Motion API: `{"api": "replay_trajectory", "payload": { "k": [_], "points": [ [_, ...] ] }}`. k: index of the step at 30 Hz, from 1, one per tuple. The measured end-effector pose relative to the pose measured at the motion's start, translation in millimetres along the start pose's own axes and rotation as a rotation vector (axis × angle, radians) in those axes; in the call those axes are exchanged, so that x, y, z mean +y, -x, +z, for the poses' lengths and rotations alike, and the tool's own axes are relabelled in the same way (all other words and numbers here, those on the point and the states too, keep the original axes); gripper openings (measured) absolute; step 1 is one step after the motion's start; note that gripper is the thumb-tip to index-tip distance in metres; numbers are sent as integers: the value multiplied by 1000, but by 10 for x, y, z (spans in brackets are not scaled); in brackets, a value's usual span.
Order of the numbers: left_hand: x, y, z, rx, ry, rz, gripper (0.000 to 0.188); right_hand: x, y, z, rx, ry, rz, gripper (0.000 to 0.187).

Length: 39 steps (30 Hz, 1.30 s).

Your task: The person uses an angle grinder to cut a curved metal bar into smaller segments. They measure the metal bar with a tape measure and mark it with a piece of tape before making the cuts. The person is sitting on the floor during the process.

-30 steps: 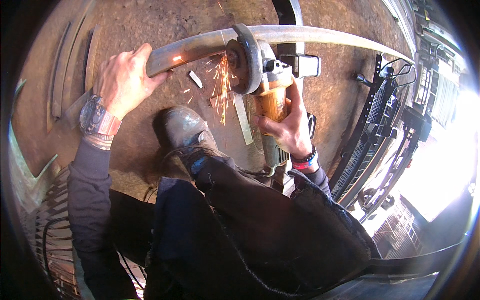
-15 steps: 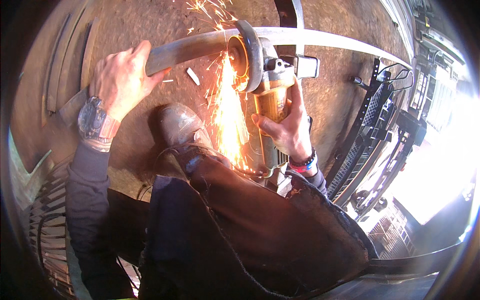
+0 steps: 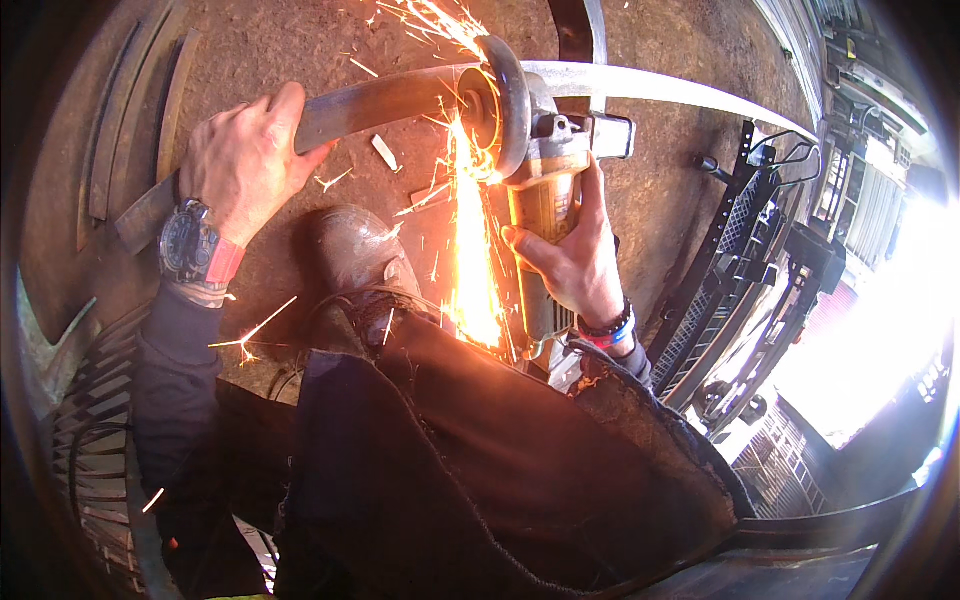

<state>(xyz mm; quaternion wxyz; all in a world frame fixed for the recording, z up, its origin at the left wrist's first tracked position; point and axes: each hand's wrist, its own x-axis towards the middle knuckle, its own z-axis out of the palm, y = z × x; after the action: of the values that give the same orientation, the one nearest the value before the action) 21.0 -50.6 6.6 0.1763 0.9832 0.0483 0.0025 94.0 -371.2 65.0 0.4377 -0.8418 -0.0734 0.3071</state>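
My right hand (image 3: 570, 255) is closed round the yellow body of an angle grinder (image 3: 548, 190). Its disc (image 3: 480, 108), under a dark guard, meets a long flat metal bar (image 3: 375, 103), and a bright stream of sparks (image 3: 474, 265) pours down from there towards my leg. More sparks fly off above the guard. My left hand (image 3: 245, 160) grips the bar near its left end, thumb along the underside. The bar runs on to the right, behind the grinder, and crosses an upright metal strip (image 3: 600, 50). The exact contact is partly hidden by guard and glare.
My boot (image 3: 365, 255) stands on the brown floor just left of the sparks, with a dark leather apron (image 3: 540, 450) over my legs. Several flat bars (image 3: 125, 120) lie at the left. A small pale offcut (image 3: 385, 153) is near the boot. Black metal frames (image 3: 730, 260) stand at the right.
The spark stream has grown brighter and narrower, and stray sparks now scatter near my left forearm. Both hands keep their grip; bar and grinder have barely shifted.
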Motion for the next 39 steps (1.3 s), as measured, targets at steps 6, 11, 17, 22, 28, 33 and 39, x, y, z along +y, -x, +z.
{"api": "replay_trajectory", "payload": {
  "k": [6,11,17,22,28,33,39],
  "points": [
    [7,13,8,-2,-10,-22,40,-25,-37,6,3,18,-39,107],
    [57,-1,-34,-11,-87,5,39,4,-38,-11,27,57,-87,107],
    [66,-1,-29,-35,-82,-8,41,19,-58,-19,40,109,-140,109],
    [26,39,-65,-18,-97,3,42,10,-114,13,28,98,-158,106],
    [41,1,-54,-26,-78,29,41,16,-112,-23,54,208,-138,106],
    [82,6,-62,-7,-55,0,42,-17,-140,5,68,189,-124,106],
    [72,13,-50,-11,-84,-11,41,-41,-179,11,68,173,-125,106]
  ]
}}
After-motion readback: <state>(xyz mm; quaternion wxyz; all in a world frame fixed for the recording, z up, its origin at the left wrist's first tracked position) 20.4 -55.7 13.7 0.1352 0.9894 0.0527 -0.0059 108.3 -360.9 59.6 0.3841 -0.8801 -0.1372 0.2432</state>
